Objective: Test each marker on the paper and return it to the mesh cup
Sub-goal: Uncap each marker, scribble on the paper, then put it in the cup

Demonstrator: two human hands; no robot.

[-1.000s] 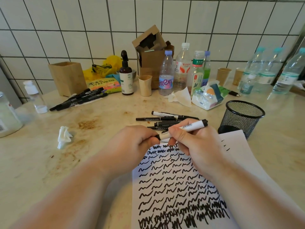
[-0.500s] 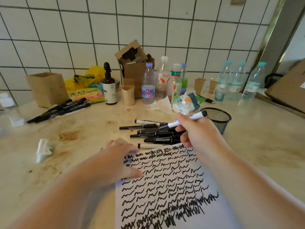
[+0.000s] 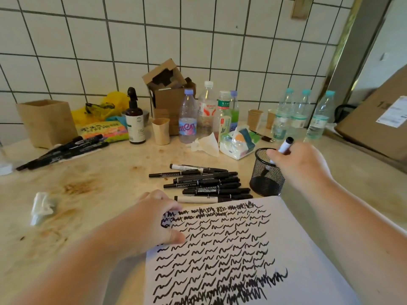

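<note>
Marker [image 3: 285, 146] now over mesh cup [image 3: 266, 172], no longer above paper [image 3: 286, 249].

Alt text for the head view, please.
The right hand lowers a white marker into the black mesh cup, while the left hand rests on scribble-covered paper beside a pile of markers.

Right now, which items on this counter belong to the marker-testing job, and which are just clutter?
In use: white marker held by right hand, mesh cup, paper under left hand, marker pile.

Clutter: bottles, tissue pack, cardboard box, paper bag.
</note>
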